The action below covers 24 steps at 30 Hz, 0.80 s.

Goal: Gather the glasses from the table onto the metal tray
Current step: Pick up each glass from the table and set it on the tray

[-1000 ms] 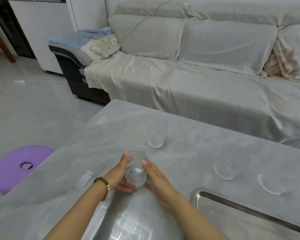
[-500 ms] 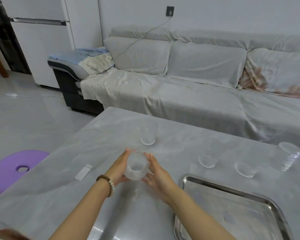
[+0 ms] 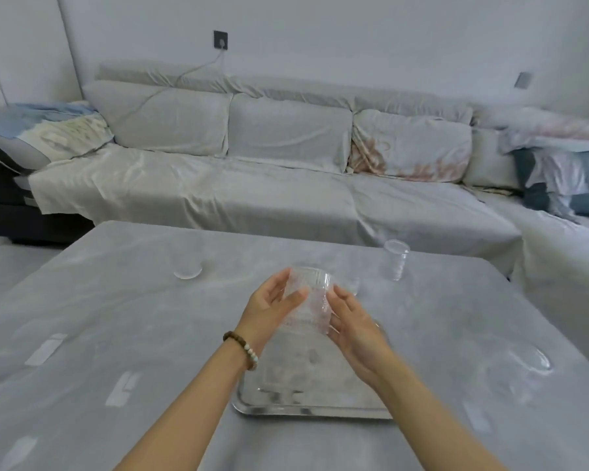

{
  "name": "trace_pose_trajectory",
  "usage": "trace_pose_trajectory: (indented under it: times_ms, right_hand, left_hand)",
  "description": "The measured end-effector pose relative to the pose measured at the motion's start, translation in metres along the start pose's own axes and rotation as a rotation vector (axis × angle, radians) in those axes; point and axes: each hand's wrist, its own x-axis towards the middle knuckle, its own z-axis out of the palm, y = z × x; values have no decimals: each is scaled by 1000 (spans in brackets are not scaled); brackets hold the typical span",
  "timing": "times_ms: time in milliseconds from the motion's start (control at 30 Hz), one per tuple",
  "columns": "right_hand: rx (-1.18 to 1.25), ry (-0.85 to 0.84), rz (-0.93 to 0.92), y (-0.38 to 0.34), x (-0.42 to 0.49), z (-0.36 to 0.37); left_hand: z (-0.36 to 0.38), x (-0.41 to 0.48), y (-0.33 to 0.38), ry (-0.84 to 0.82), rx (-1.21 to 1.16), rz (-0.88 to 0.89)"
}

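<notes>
Hands of the person hold one ribbed glass in the air, above the far part of the metal tray. The left hand presses its palm and fingers on the left side of this glass, with the thumb across the front. The right hand supports the right side, with the fingers spread along the wall of the glass. Both hands grasp it together, and the glass stands almost upright. A bead bracelet is on the left wrist.

The tray lies near the front edge of the table, about in the middle of it. The arms hide a part of the tray.

Other glasses stand on the table. One clear glass is near the far left corner. A tall glass stands close to the far edge, to the right of the middle. Another low glass is near the right edge, well apart from the tray. Behind the held glass a small glass shows only partly.

Beyond the far edge a sofa with a grey cover is seen.
</notes>
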Motion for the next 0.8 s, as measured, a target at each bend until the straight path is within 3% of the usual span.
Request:
trace_pose_trajectory:
  times_ms: [200, 467, 800]
  right_hand:
    - [-62, 195, -161, 3, -13, -71]
    - [-176, 229, -204, 38, 14, -126]
    - [-193, 191, -185, 75, 38, -154]
  left_hand:
    - [71, 24, -23, -123, 135, 42]
    - [94, 64, -81, -133, 148, -84]
    - [95, 87, -128, -158, 103, -79]
